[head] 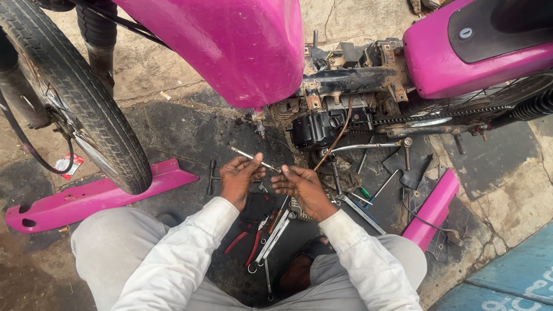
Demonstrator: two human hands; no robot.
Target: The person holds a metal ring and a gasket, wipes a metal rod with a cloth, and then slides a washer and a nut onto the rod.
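Below the pink fuel tank, at its six o'clock, we hold a thin metal rod – left hand pinching its middle, right hand half-curled by its tip – light, stiff, likely greasy, best gripped mid-shaft.

Both hands — left hand, right hand — grip a thin metal rod.

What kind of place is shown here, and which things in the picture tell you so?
Probably an outdoor roadside motorcycle repair spot. A partly stripped pink motorcycle stands on stained, cracked concrete ground. Steel spanners and red-handled pliers lie scattered there. Both hands hold a thin metal rod.
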